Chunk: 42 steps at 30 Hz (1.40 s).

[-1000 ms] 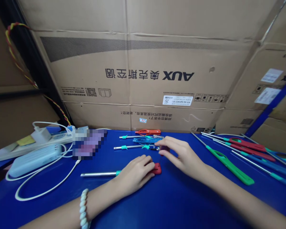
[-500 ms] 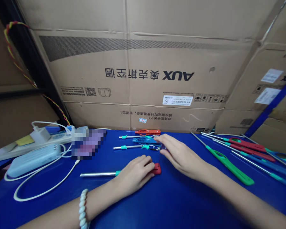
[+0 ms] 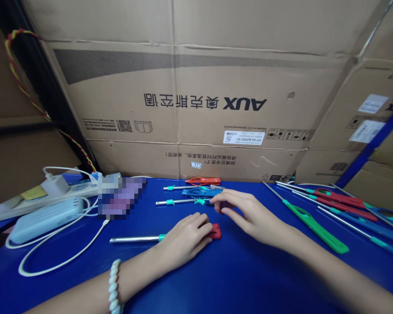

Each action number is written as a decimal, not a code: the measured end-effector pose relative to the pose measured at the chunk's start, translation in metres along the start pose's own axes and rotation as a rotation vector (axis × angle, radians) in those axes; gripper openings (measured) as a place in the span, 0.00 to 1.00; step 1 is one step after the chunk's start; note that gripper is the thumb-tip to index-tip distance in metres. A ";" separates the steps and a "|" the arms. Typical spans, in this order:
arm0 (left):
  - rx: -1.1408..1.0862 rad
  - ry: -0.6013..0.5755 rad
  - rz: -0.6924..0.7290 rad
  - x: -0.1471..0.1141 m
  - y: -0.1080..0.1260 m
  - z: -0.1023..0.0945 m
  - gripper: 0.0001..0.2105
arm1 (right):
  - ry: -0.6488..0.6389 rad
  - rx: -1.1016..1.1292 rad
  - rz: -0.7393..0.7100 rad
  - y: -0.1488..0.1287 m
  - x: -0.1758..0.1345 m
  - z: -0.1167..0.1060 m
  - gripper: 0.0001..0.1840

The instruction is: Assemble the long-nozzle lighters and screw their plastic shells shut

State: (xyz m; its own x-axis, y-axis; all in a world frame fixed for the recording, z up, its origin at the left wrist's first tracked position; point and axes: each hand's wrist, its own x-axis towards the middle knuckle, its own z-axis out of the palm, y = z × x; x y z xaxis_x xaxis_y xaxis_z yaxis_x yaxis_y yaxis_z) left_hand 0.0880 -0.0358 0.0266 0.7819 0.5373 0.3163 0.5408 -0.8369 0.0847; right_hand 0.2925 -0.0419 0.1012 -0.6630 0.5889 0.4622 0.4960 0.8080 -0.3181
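Observation:
On the blue table my left hand [image 3: 187,235] is closed over the red handle [image 3: 217,231] of a long-necked lighter. That lighter's silver tube [image 3: 136,239] and teal collar [image 3: 162,237] stick out to the left of the hand. My right hand [image 3: 253,216] hovers just behind and to the right, fingers curled and thumb close to them; whatever may lie between them is hidden. Its fingertips are at the right end of a thin metal tube with teal pieces [image 3: 180,202]. Beyond are a blue handle shell [image 3: 199,192], another thin tube [image 3: 178,188] and an orange-red shell [image 3: 203,180].
Several long lighters with red and blue handles lie at the right, a green one [image 3: 316,229] nearest. At the left are a light-blue power bank [image 3: 46,220], white cables, a power strip [image 3: 16,209] and a blurred purple item [image 3: 126,196]. A large cardboard box [image 3: 196,117] walls the back.
My right hand has drawn slightly back toward me, and its fingers have curled in closer to the thumb. My left hand and the red lighter have stayed put.

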 end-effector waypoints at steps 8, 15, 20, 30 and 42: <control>-0.007 0.010 0.000 0.001 0.000 -0.001 0.05 | -0.010 0.011 0.009 0.002 0.000 -0.003 0.14; -0.002 0.032 0.006 0.000 0.000 0.000 0.06 | 0.133 -0.088 0.010 0.005 -0.001 0.010 0.09; -0.021 0.038 0.010 0.000 -0.001 0.001 0.06 | 0.017 -0.024 0.012 0.000 -0.002 -0.001 0.19; 0.006 0.017 -0.003 0.000 0.000 0.000 0.04 | 0.172 -0.025 0.003 0.009 -0.001 0.010 0.10; 0.008 0.022 -0.007 0.000 0.001 -0.001 0.04 | 0.047 0.133 0.057 0.007 0.002 -0.008 0.17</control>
State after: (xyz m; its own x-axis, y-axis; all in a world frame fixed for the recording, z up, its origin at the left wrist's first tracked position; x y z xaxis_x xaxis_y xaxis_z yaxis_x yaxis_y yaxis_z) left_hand 0.0884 -0.0364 0.0280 0.7713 0.5402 0.3367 0.5482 -0.8325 0.0797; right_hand 0.2991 -0.0350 0.1066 -0.6074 0.6351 0.4772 0.4512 0.7702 -0.4507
